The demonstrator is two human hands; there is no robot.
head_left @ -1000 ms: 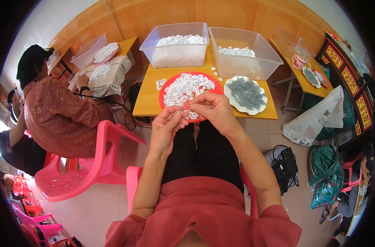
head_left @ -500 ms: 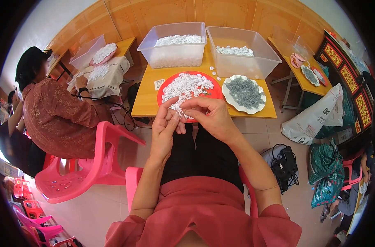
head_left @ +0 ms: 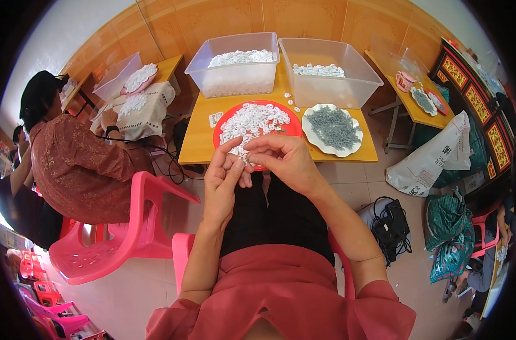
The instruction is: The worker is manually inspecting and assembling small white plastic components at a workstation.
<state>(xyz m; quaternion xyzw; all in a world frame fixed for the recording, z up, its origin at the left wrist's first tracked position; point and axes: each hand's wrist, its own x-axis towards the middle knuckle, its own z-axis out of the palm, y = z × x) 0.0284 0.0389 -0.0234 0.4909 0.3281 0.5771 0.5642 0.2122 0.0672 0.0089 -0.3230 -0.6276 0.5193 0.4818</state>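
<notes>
My left hand point(head_left: 223, 173) is half curled in front of the red plate, with small white plastic pieces point(head_left: 239, 152) in its fingers. Close against it, my right hand point(head_left: 289, 160) pinches thumb and fingertips together over those pieces; what is in the pinch is too small to make out. Beyond both hands, the red plate point(head_left: 297, 126) carries a heap of loose white plastic pieces point(head_left: 252, 120) with holes in them. At its right, a white scalloped plate point(head_left: 350, 152) holds a pile of tiny grey parts point(head_left: 333, 127).
Two clear plastic bins point(head_left: 232, 79) point(head_left: 331, 93) with white pieces stand at the back of the yellow table point(head_left: 198, 144). A person point(head_left: 82, 164) works at the left beside a pink chair point(head_left: 139, 226). On the right floor lie a white sack point(head_left: 428, 161) and a black bag point(head_left: 391, 224).
The table and its contents have shifted slightly left in view. Both hands remain together before the red plate, with only small finger movements.
</notes>
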